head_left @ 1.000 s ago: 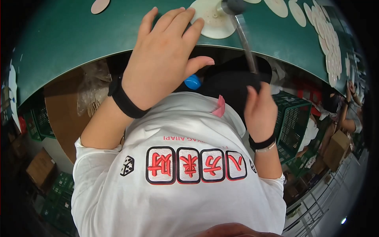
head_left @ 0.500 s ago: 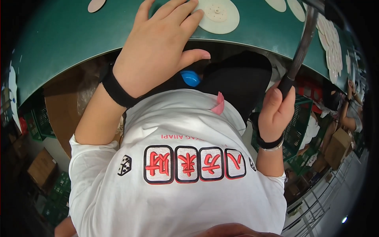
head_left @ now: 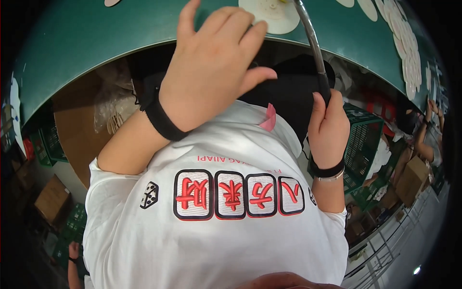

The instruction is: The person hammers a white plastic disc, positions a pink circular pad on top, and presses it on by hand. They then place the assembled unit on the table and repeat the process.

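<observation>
- The white round disc [head_left: 276, 20], with a raised hub near its middle, lies on the green table [head_left: 96, 38], its near rim just inside the table's edge. A knock towards the body could tip it over that edge and onto the lap.
- The long-shafted tool [head_left: 314, 43] slants past the disc's right side. Its working end is cut off by the top border, so I can only guess that it is a hammer and cannot tell whether it touches the disc; an off-centre or hard blow could crack the disc or skid it aside.
- The left hand [head_left: 211, 72] is half open, thumb well apart and fingers loosely bent, fingertips by the disc's left rim. Nothing shows in its grasp, though its underside is hidden. If it only rests lightly, the disc could turn; those fingertips would be what a stray stroke catches.
- The right hand [head_left: 329, 125] is closed around the tool's black grip, thumb along it. A loose hold at that far end could let the shaft twist, sending the stroke sideways.
- Further right, smaller pale discs [head_left: 406, 53] lie heaped near the table's edge; a jolt through the tabletop could slide some off.
</observation>
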Demonstrator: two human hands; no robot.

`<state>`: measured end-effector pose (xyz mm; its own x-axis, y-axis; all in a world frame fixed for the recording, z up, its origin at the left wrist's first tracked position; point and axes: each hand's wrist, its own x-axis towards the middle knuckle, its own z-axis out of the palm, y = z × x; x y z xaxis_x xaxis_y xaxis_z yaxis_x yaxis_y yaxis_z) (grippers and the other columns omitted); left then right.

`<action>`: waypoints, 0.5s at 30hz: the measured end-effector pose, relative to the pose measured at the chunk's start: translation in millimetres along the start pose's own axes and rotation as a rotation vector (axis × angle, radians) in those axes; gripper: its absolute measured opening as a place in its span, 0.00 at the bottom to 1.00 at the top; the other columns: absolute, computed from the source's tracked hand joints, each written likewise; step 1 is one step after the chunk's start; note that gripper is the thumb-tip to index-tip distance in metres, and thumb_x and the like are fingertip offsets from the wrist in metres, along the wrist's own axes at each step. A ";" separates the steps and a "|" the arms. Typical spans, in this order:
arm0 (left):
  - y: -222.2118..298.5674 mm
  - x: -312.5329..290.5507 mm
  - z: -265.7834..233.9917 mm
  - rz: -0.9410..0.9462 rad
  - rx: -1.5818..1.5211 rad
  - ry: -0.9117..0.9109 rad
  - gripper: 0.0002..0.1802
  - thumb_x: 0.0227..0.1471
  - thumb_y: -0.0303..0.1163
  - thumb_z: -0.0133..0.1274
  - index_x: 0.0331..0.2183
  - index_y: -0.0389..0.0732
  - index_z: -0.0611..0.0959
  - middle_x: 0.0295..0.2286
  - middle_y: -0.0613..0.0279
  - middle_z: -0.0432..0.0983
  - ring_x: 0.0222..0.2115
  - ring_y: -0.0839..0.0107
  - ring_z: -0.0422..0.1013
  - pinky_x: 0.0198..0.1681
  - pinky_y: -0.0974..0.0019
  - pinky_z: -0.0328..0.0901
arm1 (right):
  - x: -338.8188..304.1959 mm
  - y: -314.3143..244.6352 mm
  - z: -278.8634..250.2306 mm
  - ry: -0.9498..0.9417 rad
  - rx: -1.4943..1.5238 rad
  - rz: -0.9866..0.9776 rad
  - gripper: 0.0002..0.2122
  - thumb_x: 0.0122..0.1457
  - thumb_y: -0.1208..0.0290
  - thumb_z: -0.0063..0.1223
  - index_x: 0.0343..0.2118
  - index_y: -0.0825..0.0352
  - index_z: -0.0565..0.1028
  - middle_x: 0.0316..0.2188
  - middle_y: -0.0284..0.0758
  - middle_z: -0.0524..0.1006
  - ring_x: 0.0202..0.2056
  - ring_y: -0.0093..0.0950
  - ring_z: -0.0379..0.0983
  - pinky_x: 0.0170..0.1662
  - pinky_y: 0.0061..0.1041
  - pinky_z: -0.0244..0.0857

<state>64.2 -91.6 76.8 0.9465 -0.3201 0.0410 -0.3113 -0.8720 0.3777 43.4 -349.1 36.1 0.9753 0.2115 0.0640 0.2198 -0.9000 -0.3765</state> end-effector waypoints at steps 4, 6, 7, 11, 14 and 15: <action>-55.4 28.4 66.8 0.537 0.000 0.852 0.36 0.54 0.48 0.61 0.57 0.37 0.73 0.57 0.50 0.68 0.61 0.54 0.62 0.65 0.39 0.49 | 7.5 0.6 -10.8 -0.001 0.001 -0.045 0.09 0.68 0.66 0.54 0.40 0.68 0.71 0.19 0.45 0.74 0.19 0.46 0.72 0.21 0.38 0.62; -69.2 29.1 73.3 0.536 -0.010 0.821 0.36 0.54 0.48 0.61 0.57 0.37 0.73 0.57 0.50 0.68 0.61 0.54 0.62 0.65 0.39 0.49 | 9.9 0.5 -18.4 -0.038 0.070 0.000 0.10 0.68 0.66 0.54 0.39 0.68 0.71 0.20 0.45 0.75 0.20 0.46 0.73 0.21 0.38 0.63; -73.6 29.2 73.9 0.536 -0.019 0.793 0.36 0.54 0.48 0.61 0.57 0.37 0.73 0.57 0.50 0.68 0.61 0.54 0.61 0.66 0.39 0.49 | 7.6 0.7 -20.1 -0.040 0.068 0.001 0.10 0.68 0.66 0.54 0.39 0.68 0.71 0.20 0.45 0.75 0.20 0.46 0.73 0.21 0.38 0.63; -70.6 28.6 71.2 0.508 0.088 0.790 0.36 0.54 0.47 0.61 0.58 0.36 0.72 0.58 0.50 0.67 0.62 0.54 0.61 0.66 0.39 0.48 | -3.8 -1.3 -19.7 0.163 0.275 -0.026 0.09 0.67 0.66 0.54 0.37 0.68 0.71 0.21 0.48 0.75 0.21 0.47 0.73 0.21 0.38 0.63; -48.5 15.7 42.8 0.357 0.160 0.572 0.37 0.54 0.47 0.61 0.58 0.36 0.72 0.58 0.50 0.67 0.62 0.54 0.61 0.66 0.38 0.48 | -7.8 3.8 -4.4 -0.012 -0.051 -0.012 0.08 0.68 0.69 0.54 0.39 0.69 0.73 0.23 0.46 0.76 0.21 0.43 0.74 0.24 0.34 0.66; -32.0 9.3 19.6 0.225 0.170 0.344 0.37 0.54 0.47 0.61 0.58 0.36 0.72 0.58 0.50 0.67 0.62 0.54 0.60 0.66 0.38 0.48 | -10.1 1.3 -5.9 -0.018 -0.052 -0.006 0.08 0.68 0.69 0.54 0.39 0.69 0.73 0.23 0.46 0.76 0.21 0.43 0.74 0.24 0.34 0.66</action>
<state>81.4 -73.9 47.0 0.8179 -0.3923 0.4209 -0.4953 -0.8523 0.1681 34.0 -354.6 40.4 0.9735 0.2235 0.0490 0.2270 -0.9172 -0.3275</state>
